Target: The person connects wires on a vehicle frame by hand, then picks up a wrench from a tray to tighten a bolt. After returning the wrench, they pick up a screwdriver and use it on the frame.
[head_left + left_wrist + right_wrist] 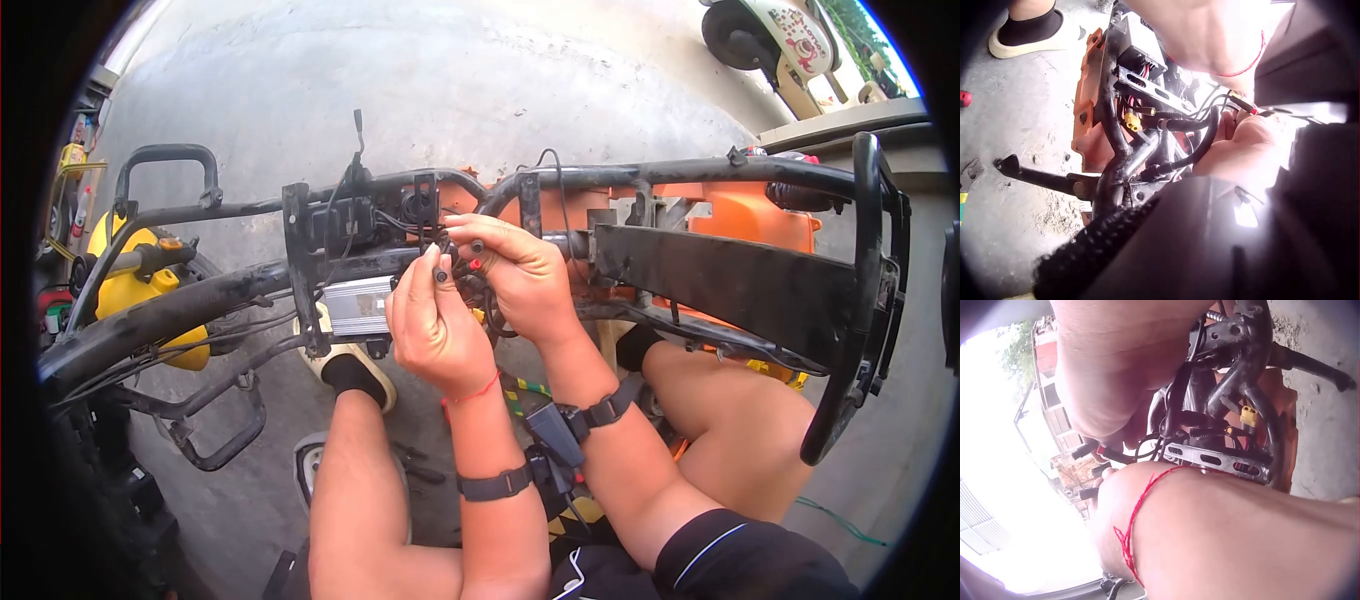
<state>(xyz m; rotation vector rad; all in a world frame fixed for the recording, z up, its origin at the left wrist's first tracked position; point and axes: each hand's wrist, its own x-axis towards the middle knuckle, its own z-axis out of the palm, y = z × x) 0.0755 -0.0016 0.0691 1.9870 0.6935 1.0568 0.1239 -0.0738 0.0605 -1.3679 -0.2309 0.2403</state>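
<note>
I have both hands close together above the middle of a black tubular vehicle frame [690,171], between its far and near rails. My left hand [437,335] pinches a black cable plug [441,275] between thumb and fingers, the plug's round end showing toward the head camera. My right hand [525,275] pinches a second black plug [477,246], and a red-ended lead [475,265] pokes out just beside it. The two plugs sit near each other, their ends apart; I can't make out how the wires run behind the fingertips. Just left of my hands, a silver finned box [358,306] is mounted in the frame, with a black module [340,224] by the far rail. My left wrist feed gives me a yellow connector [1132,120] near a slotted metal bracket [1154,90], and dark cables loop close to the right hand. Along the frame's right half runs a flat black plate [730,280], with an orange panel [765,222] showing toward the far rail. Yellow plastic bodywork [130,285] shows at the frame's left end. A scooter [790,45] stands beyond the frame's far right corner, and pliers [969,174] lie on the concrete floor [1029,137].
</note>
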